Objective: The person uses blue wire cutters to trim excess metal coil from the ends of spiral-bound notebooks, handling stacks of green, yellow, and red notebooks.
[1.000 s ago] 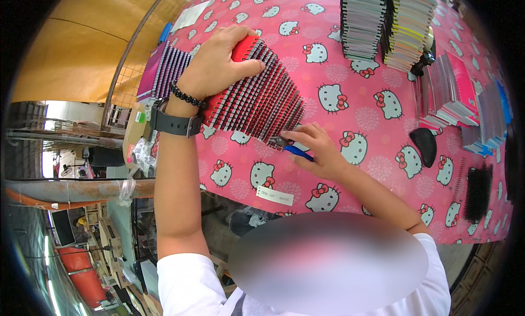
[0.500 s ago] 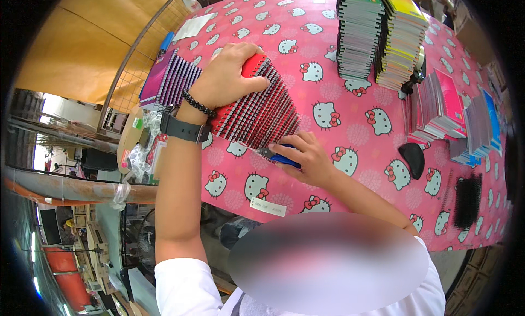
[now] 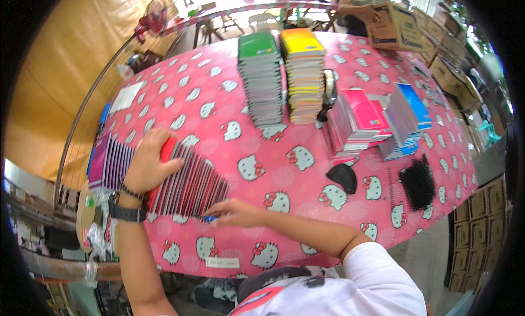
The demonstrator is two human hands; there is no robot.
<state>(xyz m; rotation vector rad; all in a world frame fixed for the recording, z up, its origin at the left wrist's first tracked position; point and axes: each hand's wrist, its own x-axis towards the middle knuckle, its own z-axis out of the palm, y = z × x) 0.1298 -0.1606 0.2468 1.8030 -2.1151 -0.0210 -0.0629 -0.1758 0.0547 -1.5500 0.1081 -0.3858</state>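
Observation:
My left hand (image 3: 151, 164) grips the top of a slanted stack of red spiral notebooks (image 3: 191, 186), thumb on the near side. The stack fans out over the tablecloth, its black coils toward me. At the stack's lower right corner my right hand (image 3: 235, 213) is closed on a small blue-handled tool that looks like pliers (image 3: 209, 218). Its tip is at the end of a coil; blur hides whether it touches the wire. Just left of my left wrist leans a row of purple spiral notebooks (image 3: 116, 162).
Green notebooks (image 3: 261, 81) and yellow notebooks (image 3: 304, 78) stand in tall stacks. Pink notebooks (image 3: 355, 119), blue notebooks (image 3: 407, 119), a black half-round object (image 3: 342, 177) and black coils (image 3: 418, 183) lie right. A paper strip (image 3: 222, 262) is near the edge. Another person holds a cardboard box (image 3: 396, 29).
The view has swung up and right, bringing the far table and another person into sight. Both my hands keep their places on the red notebooks and the tool.

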